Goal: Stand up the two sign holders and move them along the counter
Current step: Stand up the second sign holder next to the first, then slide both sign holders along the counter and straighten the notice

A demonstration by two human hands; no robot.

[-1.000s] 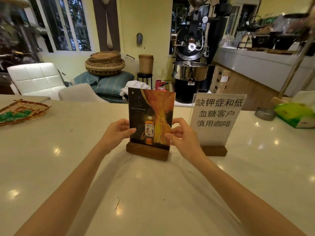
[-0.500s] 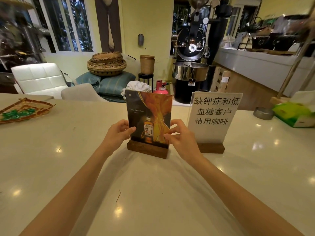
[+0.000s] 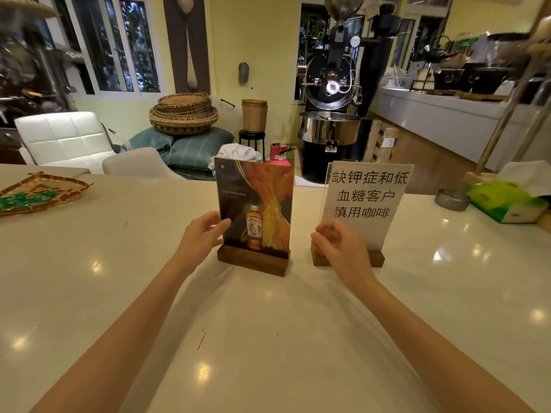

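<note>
Two acrylic sign holders on dark wooden bases stand upright side by side on the pale counter point(image 3: 268, 338). The whisky advert sign holder point(image 3: 259, 204) is on the left. My left hand point(image 3: 202, 234) pinches its left edge, thumb on the front face. The white sign holder point(image 3: 369, 195), with black Chinese characters, stands just to its right, a small gap between their bases. My right hand point(image 3: 337, 248) is blurred and covers that sign's lower left corner and part of its base. Its fingers curl around the acrylic's left edge.
A woven tray point(image 3: 38, 192) of green sweets lies at the counter's far left. A metal ashtray point(image 3: 451, 199) and a green tissue box point(image 3: 504, 204) sit at the far right, by a slanted wooden post point(image 3: 507, 114). The counter's far edge runs just behind the signs.
My right hand has let go of the whisky sign's right edge and moved right to the white sign. The left hand keeps its hold. A gap has opened between the two signs.
</note>
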